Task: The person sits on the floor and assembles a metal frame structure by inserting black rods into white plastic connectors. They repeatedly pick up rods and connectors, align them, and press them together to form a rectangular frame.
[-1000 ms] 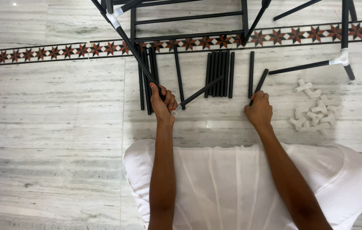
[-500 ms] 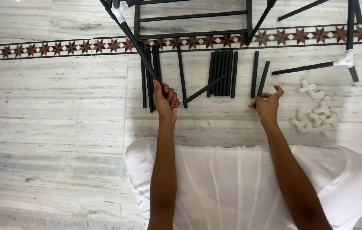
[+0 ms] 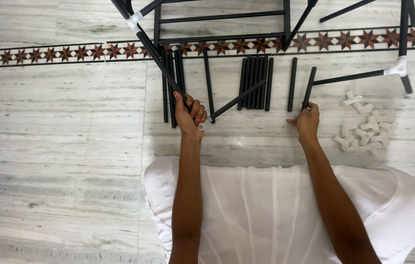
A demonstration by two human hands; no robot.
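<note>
Left hand [image 3: 190, 116] was closed around the lower end of a long black frame tube [image 3: 156, 51], fingers wrapped, with a white connector [image 3: 201, 126] at the hand. That tube ran up-left to a white corner joint [image 3: 133, 22] on the part-built black frame [image 3: 222, 17], and a second black tube [image 3: 236, 100] ran from the connector up-right. Judged: hand was steadying that node so both tubes kept their angle.

Right hand [image 3: 307, 120] pinched the near end of a short black tube [image 3: 308, 88], thumb out, tube lying on the marble floor [image 3: 70, 146] right of the connector, tip toward the frame. Looked like a pick-up grip.

Loose stock, relative to the connector:
- bundle of roughly six short tubes [image 3: 255, 82] up-right, packed parallel, exact count unclear
- one single tube [image 3: 292, 83] further right
- about four longer tubes [image 3: 172, 83] up-left, overlapped by the held one
- one thin tube [image 3: 208, 83] directly above
- pile of about nine white connectors [image 3: 366, 127] far right, within right-hand reach

Sorted by type, all parallel, presumably for quick picking.
</note>
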